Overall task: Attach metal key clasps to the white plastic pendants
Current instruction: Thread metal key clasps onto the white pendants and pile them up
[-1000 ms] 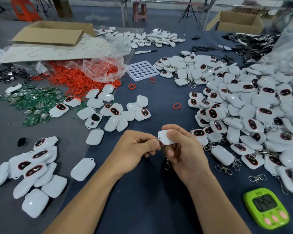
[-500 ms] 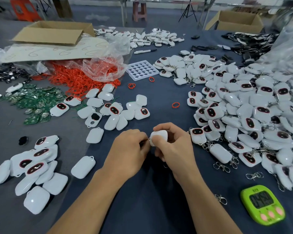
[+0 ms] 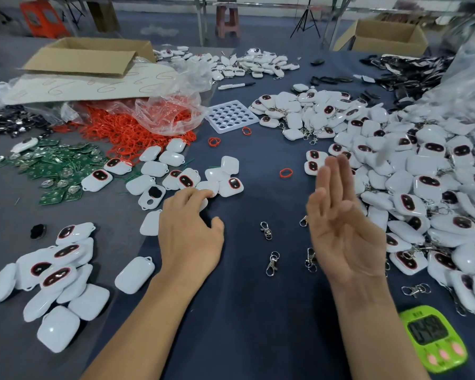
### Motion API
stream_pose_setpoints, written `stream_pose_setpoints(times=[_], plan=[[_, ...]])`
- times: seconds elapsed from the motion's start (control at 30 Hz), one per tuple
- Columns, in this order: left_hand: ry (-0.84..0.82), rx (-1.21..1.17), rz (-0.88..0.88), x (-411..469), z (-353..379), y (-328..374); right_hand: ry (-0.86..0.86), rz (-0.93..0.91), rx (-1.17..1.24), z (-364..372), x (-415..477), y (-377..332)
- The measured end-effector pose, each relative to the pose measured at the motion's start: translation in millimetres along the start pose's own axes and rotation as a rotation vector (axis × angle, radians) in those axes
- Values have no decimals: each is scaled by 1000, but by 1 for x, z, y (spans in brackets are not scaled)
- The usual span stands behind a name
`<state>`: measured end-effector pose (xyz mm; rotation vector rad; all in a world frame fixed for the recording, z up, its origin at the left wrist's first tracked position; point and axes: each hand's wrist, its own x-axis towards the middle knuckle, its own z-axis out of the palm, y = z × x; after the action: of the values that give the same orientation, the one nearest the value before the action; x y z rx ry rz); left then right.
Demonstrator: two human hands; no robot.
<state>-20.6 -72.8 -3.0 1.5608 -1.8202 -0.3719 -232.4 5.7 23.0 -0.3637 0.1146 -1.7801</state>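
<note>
My left hand lies palm down, its fingertips touching a white pendant at the near edge of the centre cluster of pendants. My right hand is raised with the palm showing and the fingers straight, holding nothing. It hovers beside the big pile of clasped pendants on the right. Loose metal clasps lie on the dark cloth between my hands. Another clasp sits partly behind my right hand. More bare pendants are heaped at the lower left.
A green timer sits at the lower right. Red rings spill from a plastic bag beside green circuit boards. A white hole tray, a pen and cardboard boxes stand farther back.
Both hands held one pendant together before. Now they have parted: the right hand has opened empty toward the right pile and the left has reached forward to the centre cluster.
</note>
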Motion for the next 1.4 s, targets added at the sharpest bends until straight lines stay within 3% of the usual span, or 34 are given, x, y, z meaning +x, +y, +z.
stream_pose_setpoints(times=[0.13,0.27,0.47,0.6,0.7,0.77,1.0,1.13,1.2,1.4], plan=[[-67,111,-2,3,2,2,244,4,-340,-3,1,21],[-65,84,8,8,-2,-5,280,62,-553,1,0,31],[67,-267,-33,6,-10,-3,291,144,-603,4,-5,35],[-66,-425,156,-16,-11,19,293,144,-934,9,-5,52],[-243,-356,270,-24,-6,25,214,232,-970,10,-7,61],[-301,-345,256,-24,-4,25,248,216,-965,9,-6,59],[-281,-187,172,-17,2,21,455,-43,-1036,4,-1,51],[-430,38,407,-12,12,20,500,-126,-1093,2,-2,52],[-430,69,510,-10,15,20,502,-130,-1131,2,-1,52],[-345,-71,350,-13,11,18,437,-52,-1277,1,-4,53]])
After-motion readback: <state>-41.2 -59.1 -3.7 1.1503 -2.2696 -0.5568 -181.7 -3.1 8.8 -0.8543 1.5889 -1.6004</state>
